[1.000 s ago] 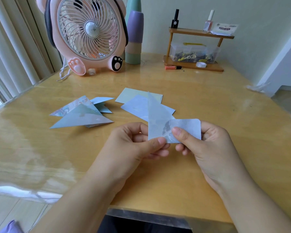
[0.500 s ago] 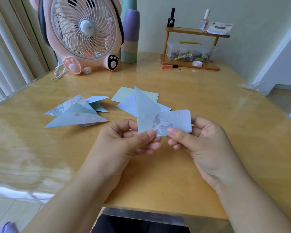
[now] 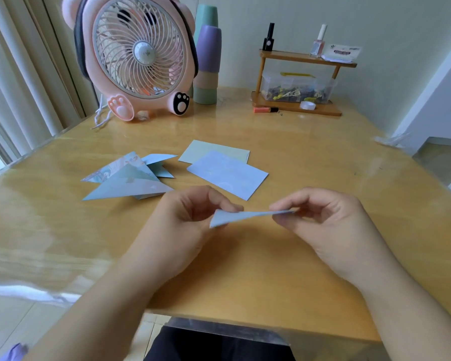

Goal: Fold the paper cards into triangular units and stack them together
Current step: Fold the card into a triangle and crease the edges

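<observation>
The paper card [image 3: 245, 217] is held just above the desk [image 3: 245, 269] between both hands, and in the head view it now lies nearly flat and edge-on to the camera, a thin pale-blue sliver. A second ago it stood upright, with one pointed flap rising and a rounded-corner panel facing the viewer; since then it has been tipped over and the raised flap is no longer seen. I judge that the fold is being closed or creased, so this unit is partway made, not finished.

The left hand [image 3: 193, 217] pinches the card's left end, its fingers [image 3: 219, 204] curled down onto the paper. The right hand [image 3: 323, 225] pinches the right tip between thumb and forefinger, the other fingers loosely curled beneath.

Farther back on the desk, well apart from the hands, lie the folded triangles [image 3: 128, 181], overlapping in a loose pile to the left. To their right rest two flat cards [image 3: 227, 173], the blue one partly covering the greenish one, both still unfolded. So several units are done and at least two cards remain besides the one in hand.

At the rear stand a pink fan [image 3: 141, 56], stacked cups [image 3: 207, 61] and a small wooden shelf [image 3: 307, 61] with bottles.
</observation>
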{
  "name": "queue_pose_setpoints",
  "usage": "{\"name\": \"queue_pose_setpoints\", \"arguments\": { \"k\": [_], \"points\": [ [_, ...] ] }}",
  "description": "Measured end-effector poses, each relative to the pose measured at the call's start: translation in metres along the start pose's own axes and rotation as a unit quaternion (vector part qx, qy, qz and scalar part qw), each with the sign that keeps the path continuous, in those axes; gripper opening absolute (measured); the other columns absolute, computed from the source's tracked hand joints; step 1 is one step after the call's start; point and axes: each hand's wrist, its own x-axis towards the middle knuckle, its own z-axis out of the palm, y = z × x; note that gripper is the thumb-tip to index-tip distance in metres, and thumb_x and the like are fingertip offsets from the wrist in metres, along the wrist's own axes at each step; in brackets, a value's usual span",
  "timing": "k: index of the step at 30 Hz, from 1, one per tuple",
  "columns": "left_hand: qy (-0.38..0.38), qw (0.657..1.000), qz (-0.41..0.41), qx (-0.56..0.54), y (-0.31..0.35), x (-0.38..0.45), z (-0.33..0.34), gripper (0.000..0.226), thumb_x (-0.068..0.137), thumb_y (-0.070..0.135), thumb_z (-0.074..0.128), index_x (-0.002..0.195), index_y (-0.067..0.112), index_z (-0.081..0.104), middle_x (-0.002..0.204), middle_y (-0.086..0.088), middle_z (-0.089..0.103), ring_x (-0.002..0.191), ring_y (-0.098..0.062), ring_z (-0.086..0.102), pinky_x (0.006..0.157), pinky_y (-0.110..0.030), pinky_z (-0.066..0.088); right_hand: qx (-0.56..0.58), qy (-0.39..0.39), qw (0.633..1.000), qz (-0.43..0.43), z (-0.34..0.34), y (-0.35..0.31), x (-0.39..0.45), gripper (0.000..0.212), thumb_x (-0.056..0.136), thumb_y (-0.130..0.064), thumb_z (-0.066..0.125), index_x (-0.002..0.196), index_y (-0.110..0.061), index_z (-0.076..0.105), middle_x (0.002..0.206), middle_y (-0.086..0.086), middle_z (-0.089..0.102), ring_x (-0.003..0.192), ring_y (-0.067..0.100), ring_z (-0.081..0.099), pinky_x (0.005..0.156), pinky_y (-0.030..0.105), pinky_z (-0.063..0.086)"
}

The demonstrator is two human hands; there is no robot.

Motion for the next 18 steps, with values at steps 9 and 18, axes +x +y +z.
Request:
{"name": "queue_pose_setpoints", "arguments": {
  "k": [9,18],
  "points": [
    [-0.106,0.843,0.236,0.472,-0.015,-0.008,-0.023,0.048,0.072,0.004,0.032,0.081,0.025,0.075,0.091,0.01,0.063,0.089,-0.013,0.045,0.08,-0.027,0.042,-0.366,-0.153,0.896,-0.202,0.003,0.015,-0.016,0.041,0.075,-0.005,0.033,0.083,-0.016,0.072,0.082,-0.007,0.063,0.084,0.01,0.047,0.078,0.021,0.038],
    [0.055,0.847,0.112,0.517,-0.018,-0.037,0.009,0.024,0.075,0.036,0.046,0.071,0.032,0.069,0.073,0.015,0.058,0.088,-0.02,0.061,0.09,-0.057,0.034,-0.331,0.0,0.944,-0.016,0.058,-0.008,-0.021,0.013,0.082,-0.028,0.064,0.073,-0.02,0.064,0.074,-0.009,0.051,0.082,0.013,0.049,0.067,0.022,0.031]
  ]
}}
